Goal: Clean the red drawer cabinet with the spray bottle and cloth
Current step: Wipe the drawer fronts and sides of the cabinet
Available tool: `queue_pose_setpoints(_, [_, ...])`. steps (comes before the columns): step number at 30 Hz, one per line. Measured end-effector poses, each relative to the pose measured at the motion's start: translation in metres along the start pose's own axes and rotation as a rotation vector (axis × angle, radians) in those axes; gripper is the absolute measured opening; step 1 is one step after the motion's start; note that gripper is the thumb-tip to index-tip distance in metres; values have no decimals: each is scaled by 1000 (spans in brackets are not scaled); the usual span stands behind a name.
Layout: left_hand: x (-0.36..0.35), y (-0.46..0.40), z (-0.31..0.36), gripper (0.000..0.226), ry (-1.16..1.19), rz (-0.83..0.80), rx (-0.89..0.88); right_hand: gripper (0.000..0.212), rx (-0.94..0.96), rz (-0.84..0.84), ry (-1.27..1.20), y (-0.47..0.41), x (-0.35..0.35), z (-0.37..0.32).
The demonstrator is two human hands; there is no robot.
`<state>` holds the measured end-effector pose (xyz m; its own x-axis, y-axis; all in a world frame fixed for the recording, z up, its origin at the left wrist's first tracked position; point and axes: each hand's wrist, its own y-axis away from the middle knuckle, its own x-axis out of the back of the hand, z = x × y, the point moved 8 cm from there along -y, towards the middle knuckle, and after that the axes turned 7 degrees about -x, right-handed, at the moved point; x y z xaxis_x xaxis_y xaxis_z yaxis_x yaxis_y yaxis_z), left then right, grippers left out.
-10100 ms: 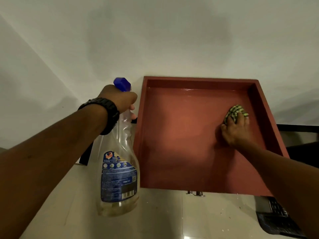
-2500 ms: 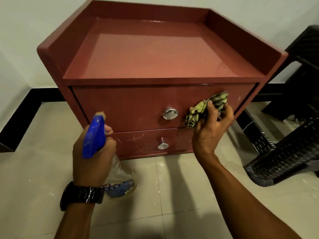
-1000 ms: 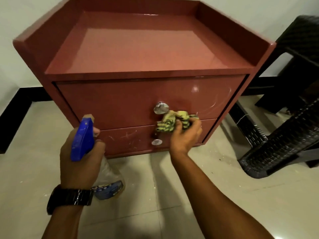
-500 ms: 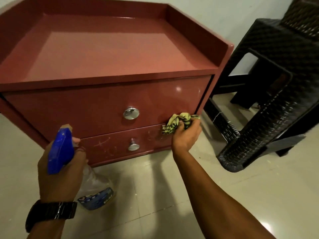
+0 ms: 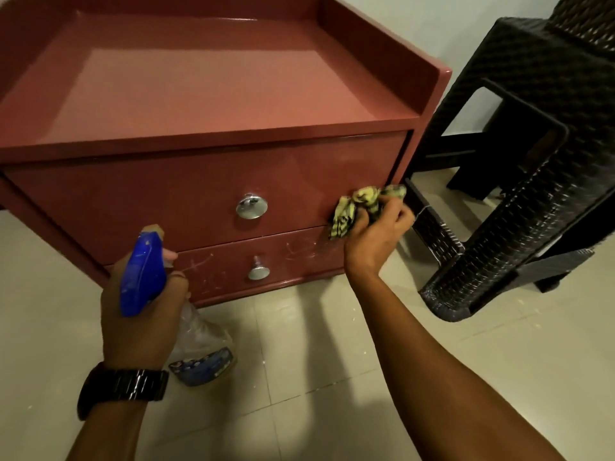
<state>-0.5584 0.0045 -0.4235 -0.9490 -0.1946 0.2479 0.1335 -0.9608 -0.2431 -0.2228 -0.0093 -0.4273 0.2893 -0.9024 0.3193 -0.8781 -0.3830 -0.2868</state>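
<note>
The red drawer cabinet (image 5: 206, 94) stands on the tiled floor with a rimmed top and two closed drawers, each with a round metal knob. White scuff marks show on the lower drawer front (image 5: 299, 251). My right hand (image 5: 376, 231) grips a crumpled yellow-green cloth (image 5: 357, 204) and presses it against the right end of the upper drawer front. My left hand (image 5: 139, 317) holds the clear spray bottle (image 5: 199, 344) by its blue trigger head, low in front of the cabinet's left half, nozzle towards the lower drawer.
A black woven-pattern chair or stool (image 5: 519, 168) stands close to the cabinet's right side. A white wall runs behind both. A black watch sits on my left wrist (image 5: 123, 384). Pale floor tiles (image 5: 332, 377) spread below my arms.
Since ten seconds ago the cloth went from the cabinet's top to the drawer fronts. In the last second my right hand slid the cloth rightwards and slightly up to the upper drawer's right end.
</note>
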Motion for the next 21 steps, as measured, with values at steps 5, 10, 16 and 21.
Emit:
queue_pose_setpoints(5, [7,8,17,34,-38,32,-20,26,-221,-198,141,8,-16,42])
queue_pose_setpoints(10, [2,13,16,28,-44,37,7,24,-203,-122,48,21,-20,31])
queue_pose_setpoints(16, [3,20,3,33,-67,44,13,19,-334,-262,113,67,-54,59])
queue_pose_setpoints(21, [8,21,3,32,-57,78,32,24,-126,-476,169,100,-73,37])
